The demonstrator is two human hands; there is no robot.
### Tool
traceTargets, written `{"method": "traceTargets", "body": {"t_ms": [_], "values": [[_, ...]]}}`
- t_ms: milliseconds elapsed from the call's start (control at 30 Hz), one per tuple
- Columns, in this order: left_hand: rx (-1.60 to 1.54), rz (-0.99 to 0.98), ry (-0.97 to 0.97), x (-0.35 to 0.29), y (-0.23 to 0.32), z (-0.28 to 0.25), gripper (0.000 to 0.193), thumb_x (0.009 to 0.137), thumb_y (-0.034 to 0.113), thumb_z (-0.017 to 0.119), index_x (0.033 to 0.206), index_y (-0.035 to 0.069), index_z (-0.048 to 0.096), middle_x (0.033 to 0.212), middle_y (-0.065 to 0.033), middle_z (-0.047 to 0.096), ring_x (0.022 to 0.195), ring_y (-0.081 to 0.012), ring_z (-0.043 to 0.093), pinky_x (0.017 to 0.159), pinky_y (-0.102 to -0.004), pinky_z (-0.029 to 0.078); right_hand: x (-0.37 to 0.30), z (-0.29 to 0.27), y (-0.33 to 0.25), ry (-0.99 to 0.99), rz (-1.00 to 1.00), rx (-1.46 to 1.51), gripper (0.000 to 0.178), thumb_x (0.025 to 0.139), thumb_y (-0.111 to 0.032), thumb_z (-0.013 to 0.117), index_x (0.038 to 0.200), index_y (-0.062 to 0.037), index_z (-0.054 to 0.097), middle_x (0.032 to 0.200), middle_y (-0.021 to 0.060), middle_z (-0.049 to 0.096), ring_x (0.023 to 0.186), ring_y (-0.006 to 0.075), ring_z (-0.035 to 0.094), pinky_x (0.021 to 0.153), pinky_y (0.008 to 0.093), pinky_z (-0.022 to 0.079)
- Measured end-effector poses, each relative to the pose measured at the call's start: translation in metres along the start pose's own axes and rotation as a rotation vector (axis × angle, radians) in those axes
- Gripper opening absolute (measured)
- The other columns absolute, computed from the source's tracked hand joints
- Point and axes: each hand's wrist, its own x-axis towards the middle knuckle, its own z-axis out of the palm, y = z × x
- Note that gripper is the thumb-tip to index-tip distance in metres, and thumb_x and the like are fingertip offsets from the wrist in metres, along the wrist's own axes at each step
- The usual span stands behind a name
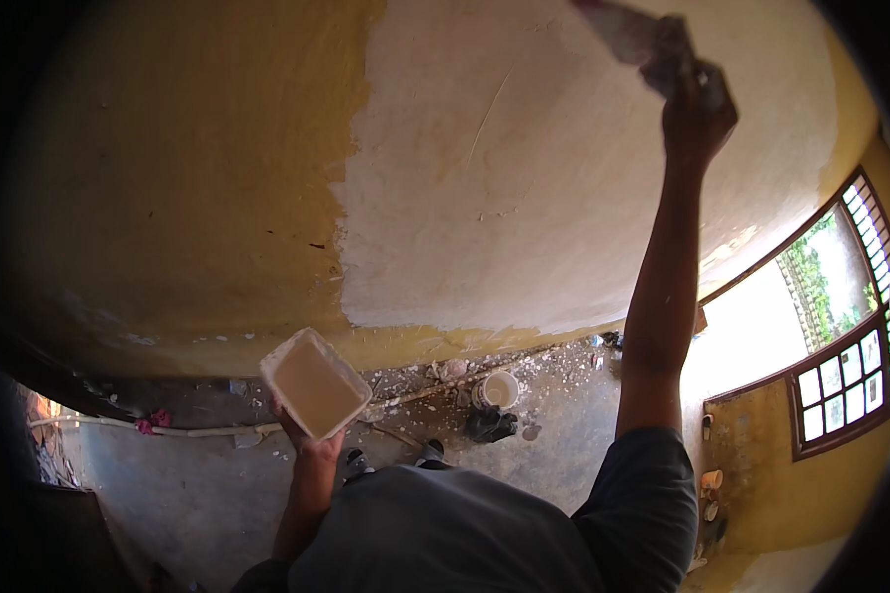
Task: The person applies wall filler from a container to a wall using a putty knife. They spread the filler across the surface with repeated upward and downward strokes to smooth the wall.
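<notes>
My left hand (315, 447) grips a shallow rectangular tub (362, 387) from below and the side, its fingers partly hidden behind it. A smooth cream-coloured paste (313, 388) covers the inside of the tub. High at the upper right, my raised right hand (700, 109) is closed around a putty knife (623, 32), whose blade is blurred and partly cut off by the picture's upper edge. Behind the blade is a wall with a pale coated area (524, 178) beside bare yellow paint (208, 168). I cannot tell whether the blade touches the wall.
Along the wall's foot lie white flakes and a long pole (198, 432). A white bucket (501, 390) stands on the floor beside a dark bag-like item (489, 425). To the right are a bright doorway (752, 331) and a brown-framed barred window (845, 381).
</notes>
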Motion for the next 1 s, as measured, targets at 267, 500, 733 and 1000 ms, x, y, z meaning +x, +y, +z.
{"method": "traceTargets", "body": {"t_ms": [267,500,733,1000], "values": [[0.065,-0.016,0.127,0.006,-0.007,0.011,0.065,0.088,0.063,0.053,0.137,0.02,0.05,0.132,-0.002,0.055,0.119,-0.0266,0.055,0.097,-0.0506,0.048,-0.317,0.009,-0.003,-0.456,0.497,0.289,0.016,0.088,-0.018,0.073,0.091,-0.0047,0.065,0.075,0.0101,0.073,0.07,0.0198,0.073,0.064,0.0319,0.057],[0.064,-0.016,-0.004,0.01,-0.006,-0.007,0.064,0.089,0.063,0.052,0.135,0.019,0.051,0.13,-0.0014,0.056,0.118,-0.0253,0.055,0.097,-0.0488,0.048,-0.244,0.023,0.007,-0.211,0.548,0.234,0.017,0.087,-0.021,0.073,0.091,-0.0062,0.065,0.077,0.0091,0.073,0.073,0.0217,0.073,0.065,0.0313,0.056],[0.066,-0.035,0.004,0.002,-0.019,0.016,0.064,0.09,0.063,0.051,0.138,0.021,0.049,0.131,-0.0008,0.056,0.119,-0.0256,0.056,0.094,-0.0512,0.05,-0.053,-0.009,0.024,0.067,0.211,0.153,0.01,0.088,-0.013,0.067,0.093,-0.0044,0.067,0.081,0.0087,0.074,0.076,0.0202,0.073,0.069,0.0317,0.057],[0.016,-0.038,0.034,0.009,-0.029,-0.003,0.064,0.089,0.061,0.052,0.138,0.019,0.05,0.132,-0.0024,0.055,0.121,-0.0257,0.054,0.099,-0.0506,0.046,-0.312,-0.011,-0.038,-0.514,0.756,0.479,0.014,0.09,-0.014,0.068,0.094,-0.0007,0.066,0.083,0.011,0.074,0.078,0.0161,0.073,0.071,0.0286,0.06]]}}
